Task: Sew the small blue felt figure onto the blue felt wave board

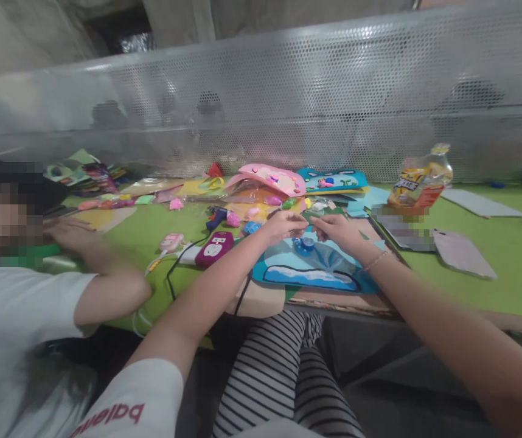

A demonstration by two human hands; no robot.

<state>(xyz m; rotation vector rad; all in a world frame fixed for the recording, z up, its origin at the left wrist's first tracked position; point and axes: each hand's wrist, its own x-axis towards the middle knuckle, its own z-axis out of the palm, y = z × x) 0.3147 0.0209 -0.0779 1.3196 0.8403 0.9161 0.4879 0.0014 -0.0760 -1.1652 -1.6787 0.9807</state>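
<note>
My left hand (287, 225) and my right hand (334, 231) meet fingertip to fingertip above a blue craft sheet (270, 269) with a white and blue wavy shape edged in black. Both hands are closed in a pinch. What lies between the fingertips is too small to make out. Under my hands, a small blue lump (305, 244) sits on the sheet. Clear plastic film (334, 260) appears to lie beside it. Close to my left wrist is another blue lump (252, 227), and small green paper scraps (364, 235) are near my right wrist.
Pink (272, 176) and blue (334, 180) decorated sheets lie behind. A magenta device (215, 249) and cables are left, beside another person's arm (110, 298). A bottle (420, 179) and a pale phone-like slab (465, 253) are right. A perforated metal panel (288, 97) rises behind the table.
</note>
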